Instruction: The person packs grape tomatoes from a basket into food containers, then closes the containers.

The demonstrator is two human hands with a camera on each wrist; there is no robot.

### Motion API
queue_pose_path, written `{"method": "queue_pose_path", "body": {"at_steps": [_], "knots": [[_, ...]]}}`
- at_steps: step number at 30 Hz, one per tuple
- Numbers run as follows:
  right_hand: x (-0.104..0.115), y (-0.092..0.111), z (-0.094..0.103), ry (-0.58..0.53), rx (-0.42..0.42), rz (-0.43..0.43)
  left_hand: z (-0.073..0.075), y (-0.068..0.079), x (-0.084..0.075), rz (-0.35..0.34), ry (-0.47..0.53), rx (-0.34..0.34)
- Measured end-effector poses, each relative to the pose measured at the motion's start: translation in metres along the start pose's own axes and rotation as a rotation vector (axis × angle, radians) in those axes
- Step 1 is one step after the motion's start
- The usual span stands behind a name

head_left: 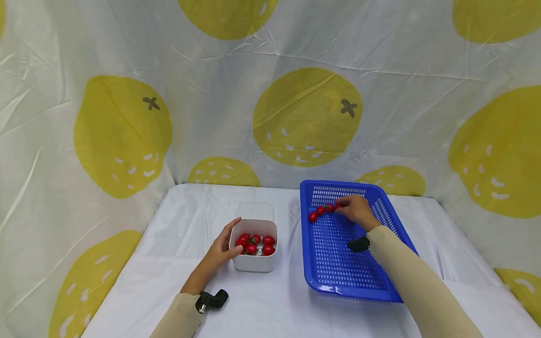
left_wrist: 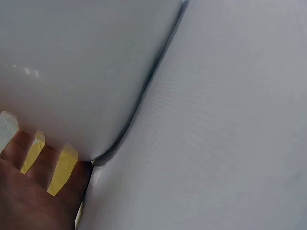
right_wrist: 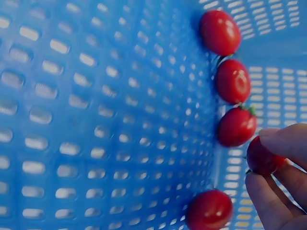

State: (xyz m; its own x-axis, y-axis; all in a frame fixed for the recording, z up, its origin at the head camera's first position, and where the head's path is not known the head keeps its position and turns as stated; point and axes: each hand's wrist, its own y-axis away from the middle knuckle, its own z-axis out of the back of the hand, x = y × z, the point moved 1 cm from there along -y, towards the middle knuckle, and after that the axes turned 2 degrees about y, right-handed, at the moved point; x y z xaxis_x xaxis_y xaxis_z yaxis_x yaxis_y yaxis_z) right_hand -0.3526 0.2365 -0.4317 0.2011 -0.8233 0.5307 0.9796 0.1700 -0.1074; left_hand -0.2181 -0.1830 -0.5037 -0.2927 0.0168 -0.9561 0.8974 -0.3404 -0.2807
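Note:
My left hand (head_left: pixel 221 244) holds a white square box (head_left: pixel 253 264) at its left side, thumb over the front rim and fingers along the wall. In the left wrist view, spread fingers (left_wrist: pixel 41 165) lie against that wall. Several red cherry tomatoes (head_left: pixel 251 249) sit inside the box. Over the back of a blue perforated basket (head_left: pixel 310 267), my right hand (head_left: pixel 355 210) pinches a cherry tomato (right_wrist: pixel 263 157) between thumb and fingers. Beside it, 3 more tomatoes (right_wrist: pixel 233 81) form a row along the basket, and another tomato (right_wrist: pixel 209 211) lies apart in the right wrist view.
Behind the box lies a clear lid (head_left: pixel 255 210) on the white tablecloth (head_left: pixel 262 310). A white curtain printed with yellow lemons (head_left: pixel 308 117) hangs at the back and sides. The basket's raised rim stands to the right of the box.

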Motion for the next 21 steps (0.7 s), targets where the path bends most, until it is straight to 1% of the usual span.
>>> {"method": "queue_pose_path", "body": {"at_steps": [3, 8, 14, 21], "knots": [[0.007, 0.002, 0.002, -0.021, -0.012, 0.011, 0.0, 0.0, 0.0, 0.002, -0.001, -0.002], [0.022, 0.006, 0.004, -0.039, -0.025, 0.055, 0.0, 0.0, 0.0, -0.001, -0.009, -0.003], [0.036, 0.008, 0.007, -0.049, -0.065, 0.096, 0.0, 0.001, 0.001, -0.003, -0.02, -0.005], [0.056, 0.012, 0.011, -0.102, -0.084, 0.111, 0.0, 0.001, 0.0, -0.004, -0.017, -0.007]]}}
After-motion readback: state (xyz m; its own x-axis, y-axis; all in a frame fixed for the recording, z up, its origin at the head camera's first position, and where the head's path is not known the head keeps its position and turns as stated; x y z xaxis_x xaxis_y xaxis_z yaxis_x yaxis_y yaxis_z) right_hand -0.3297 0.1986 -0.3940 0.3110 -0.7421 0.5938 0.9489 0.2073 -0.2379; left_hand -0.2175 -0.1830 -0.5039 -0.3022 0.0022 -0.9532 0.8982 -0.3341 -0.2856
